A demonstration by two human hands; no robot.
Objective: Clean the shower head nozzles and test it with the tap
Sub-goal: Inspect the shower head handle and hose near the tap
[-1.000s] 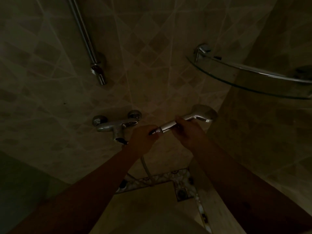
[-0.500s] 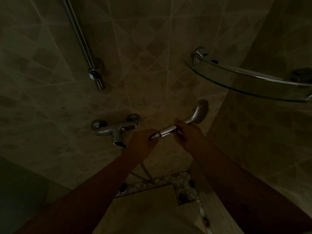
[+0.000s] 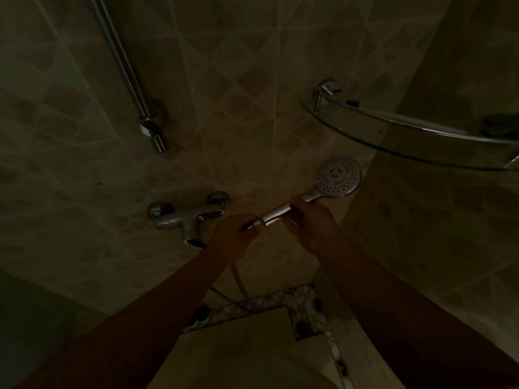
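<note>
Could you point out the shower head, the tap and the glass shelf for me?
Shower head [image 3: 337,178]: head view, on the round nozzle face.
Tap [image 3: 187,219]: head view, on the chrome body on the wall.
Glass shelf [image 3: 407,141]: head view, on its curved front edge.

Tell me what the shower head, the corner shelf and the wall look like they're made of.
Shower head: shiny chrome finish with bright glints; metal or plated plastic, can't tell. Its pale face carries small dark nozzle holes.
Corner shelf: clear glass, since tiles show through it, with a polished metal rail.
Wall: beige tiles with pale grout lines, apparently ceramic or stone.
</note>
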